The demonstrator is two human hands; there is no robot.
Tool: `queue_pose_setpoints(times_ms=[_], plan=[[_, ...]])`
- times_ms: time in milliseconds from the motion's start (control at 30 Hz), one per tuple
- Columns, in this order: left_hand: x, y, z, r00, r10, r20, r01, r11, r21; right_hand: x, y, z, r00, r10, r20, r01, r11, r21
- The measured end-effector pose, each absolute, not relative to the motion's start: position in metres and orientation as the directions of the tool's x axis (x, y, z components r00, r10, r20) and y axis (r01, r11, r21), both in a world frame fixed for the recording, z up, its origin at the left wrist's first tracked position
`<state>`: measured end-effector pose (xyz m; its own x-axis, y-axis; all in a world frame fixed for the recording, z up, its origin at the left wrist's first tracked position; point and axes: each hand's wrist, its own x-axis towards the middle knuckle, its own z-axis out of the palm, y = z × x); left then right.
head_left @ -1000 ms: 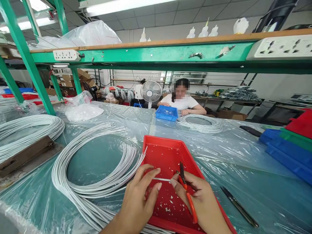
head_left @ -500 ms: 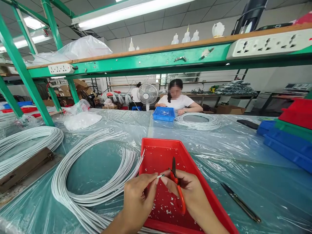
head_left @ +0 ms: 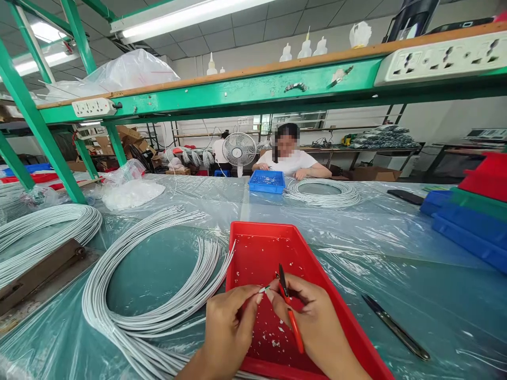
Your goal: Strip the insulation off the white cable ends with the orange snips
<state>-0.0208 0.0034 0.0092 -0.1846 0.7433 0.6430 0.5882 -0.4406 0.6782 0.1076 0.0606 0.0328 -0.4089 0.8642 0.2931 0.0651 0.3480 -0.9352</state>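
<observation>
Between finger and thumb, my left hand (head_left: pixel 232 324) pinches a white cable (head_left: pixel 263 290) close to its tip, where a bit of green shows. My right hand (head_left: pixel 311 316) holds orange-handled scissors (head_left: pixel 293 319), blades pointing up and away. Its thumb and fingertip also meet at the cable's end. Both hands are over a red tray (head_left: pixel 259 228) with small white scraps scattered on its floor. Left of the tray lies a coiled bundle of white cables (head_left: pixel 101 287), its loose ends reaching the tray's left edge.
A pair of metal tweezers (head_left: pixel 396 326) lies right of the tray. Stacked bins (head_left: pixel 471 221) stand far right, a second cable coil (head_left: pixel 83 221) and a brown metal bar (head_left: pixel 39 277) at left. Across the table sits a person (head_left: pixel 293 161) beside a blue tray (head_left: pixel 266 189). A green shelf beam (head_left: pixel 237 97) crosses overhead.
Both hands have shifted slightly right and down with the cable end. The scissors have turned a little in my right hand, their handle loops now seen more edge-on. The view has moved slightly.
</observation>
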Motion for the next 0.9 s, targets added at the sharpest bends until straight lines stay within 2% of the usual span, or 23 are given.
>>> queue_pose_setpoints(times_ms=[200,400,467,533,633,667,800,900], plan=[[-0.017,0.002,0.015,-0.185,0.875,0.448,0.488,-0.314,0.814,0.107,0.06,0.035,-0.43,0.841,0.327,0.121,0.413,-0.902],[-0.015,0.001,0.018,-0.187,0.921,0.342,0.379,-0.253,0.89,0.106,0.059,0.03,-0.437,0.828,0.351,0.157,0.454,-0.877],[-0.014,0.0,0.018,-0.181,0.928,0.324,0.35,-0.247,0.903,0.107,0.059,0.028,-0.442,0.791,0.423,0.212,0.55,-0.808],[-0.013,0.0,0.017,-0.178,0.933,0.314,0.351,-0.238,0.906,0.109,0.06,0.026,-0.432,0.688,0.584,0.281,0.717,-0.638],[-0.014,-0.001,0.014,-0.2,0.916,0.347,0.457,-0.226,0.86,0.11,0.061,0.026,-0.404,0.461,0.79,0.331,0.879,-0.343],[-0.015,-0.001,0.012,-0.207,0.901,0.382,0.51,-0.234,0.828,0.11,0.061,0.026,-0.395,0.427,0.813,0.335,0.891,-0.306],[-0.017,-0.001,0.007,-0.193,0.789,0.584,0.694,-0.311,0.649,0.108,0.059,0.027,-0.393,0.447,0.804,0.362,0.879,-0.312],[-0.018,-0.001,0.004,-0.158,0.7,0.697,0.785,-0.338,0.518,0.109,0.057,0.027,-0.394,0.357,0.847,0.404,0.895,-0.189]])
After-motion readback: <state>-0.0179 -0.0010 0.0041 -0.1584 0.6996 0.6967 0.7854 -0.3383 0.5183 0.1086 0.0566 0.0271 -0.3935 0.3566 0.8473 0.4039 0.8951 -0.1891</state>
